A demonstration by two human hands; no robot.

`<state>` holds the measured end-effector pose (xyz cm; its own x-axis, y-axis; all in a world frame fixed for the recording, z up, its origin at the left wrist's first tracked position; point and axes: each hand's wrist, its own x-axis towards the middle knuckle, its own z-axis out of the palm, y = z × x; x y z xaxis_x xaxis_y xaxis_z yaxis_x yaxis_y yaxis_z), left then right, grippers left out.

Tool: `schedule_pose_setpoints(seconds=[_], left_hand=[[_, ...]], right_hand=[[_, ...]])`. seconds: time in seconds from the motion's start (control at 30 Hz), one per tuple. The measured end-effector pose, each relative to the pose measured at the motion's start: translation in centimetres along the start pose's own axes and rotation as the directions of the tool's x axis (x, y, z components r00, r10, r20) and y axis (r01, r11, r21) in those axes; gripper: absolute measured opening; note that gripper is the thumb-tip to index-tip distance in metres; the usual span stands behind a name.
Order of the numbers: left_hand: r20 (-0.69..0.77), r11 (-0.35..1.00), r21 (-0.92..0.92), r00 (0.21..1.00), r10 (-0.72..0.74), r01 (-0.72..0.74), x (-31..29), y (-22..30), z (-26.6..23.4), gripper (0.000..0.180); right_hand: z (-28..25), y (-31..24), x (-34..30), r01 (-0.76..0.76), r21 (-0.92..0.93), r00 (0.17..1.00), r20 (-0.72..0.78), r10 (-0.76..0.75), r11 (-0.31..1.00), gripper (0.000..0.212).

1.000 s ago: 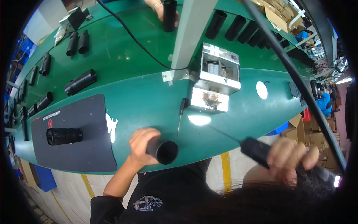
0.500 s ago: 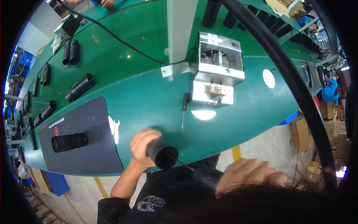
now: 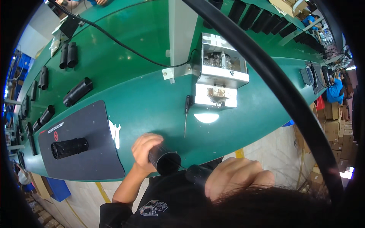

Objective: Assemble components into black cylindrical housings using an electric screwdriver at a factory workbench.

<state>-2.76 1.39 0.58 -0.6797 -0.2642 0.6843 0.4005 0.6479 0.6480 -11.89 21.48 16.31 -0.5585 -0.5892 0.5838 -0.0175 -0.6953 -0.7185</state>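
Observation:
My left hand [image 3: 146,150] is wrapped round a black plastic cylinder [image 3: 163,157] at the table's near edge, its open end turned toward my right. In my fist, my right hand [image 3: 239,176] grips a black power screwdriver [image 3: 197,174]. The screwdriver's thin bit runs into the cylinder's open mouth; its tip is hidden inside. Beyond the cylinder, a loose black-handled screwdriver [image 3: 187,104] lies on the table, in front of a metal screw feeder [image 3: 222,72].
A slotted black cylinder [image 3: 70,148] lies on a dark mat [image 3: 85,167] at left, beside a white wrench shape [image 3: 115,135]. Several black cylinders [image 3: 78,91] lie on the green belt behind. A thick black hose [image 3: 273,76] crosses the right side. Cardboard boxes [image 3: 334,131] stand far right.
My right hand and the power screwdriver have moved left toward the cylinder, and less of the bit shows outside it. My left hand keeps its hold. The thick hose has shifted left.

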Motion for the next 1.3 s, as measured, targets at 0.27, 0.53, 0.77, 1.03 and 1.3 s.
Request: schedule_pose_setpoints(seconds=[0.27, 0.53, 0.77, 1.03, 1.3], left_hand=[[0.030, 0.996, 0.058, 0.998, 0.063, -0.065, 0.8, 0.6, 0.5, 0.042], [-0.025, 0.998, 0.062, 0.999, 0.032, -0.031, 1.2, 0.7, 0.6, 0.047], [-0.074, 0.996, 0.037, 0.994, -0.076, 0.079, -0.5, -0.1, 0.0, 0.065], [0.060, 0.990, 0.055, 0.990, -0.131, 0.128, 0.1, 1.1, -1.8, 0.081], [0.090, 0.985, -0.119, 0.989, -0.117, 0.128, 0.5, 0.8, -0.5, 0.059]], right_hand=[[1.8, 0.1, -0.3, 0.048, -0.026, 0.971, -0.232, -0.053, 0.998, 0.007], [3.0, -0.5, -0.4, 0.214, -0.061, 0.922, -0.318, -0.223, 0.975, 0.006], [-1.0, -6.5, 0.6, 0.432, -0.276, 0.832, -0.246, -0.498, 0.859, 0.024], [-3.9, -4.2, 4.1, 0.067, -0.686, 0.922, -0.236, -0.308, 0.725, 0.033], [-4.1, -4.4, 4.3, 0.108, -0.704, 0.964, -0.097, -0.246, 0.702, 0.034]])
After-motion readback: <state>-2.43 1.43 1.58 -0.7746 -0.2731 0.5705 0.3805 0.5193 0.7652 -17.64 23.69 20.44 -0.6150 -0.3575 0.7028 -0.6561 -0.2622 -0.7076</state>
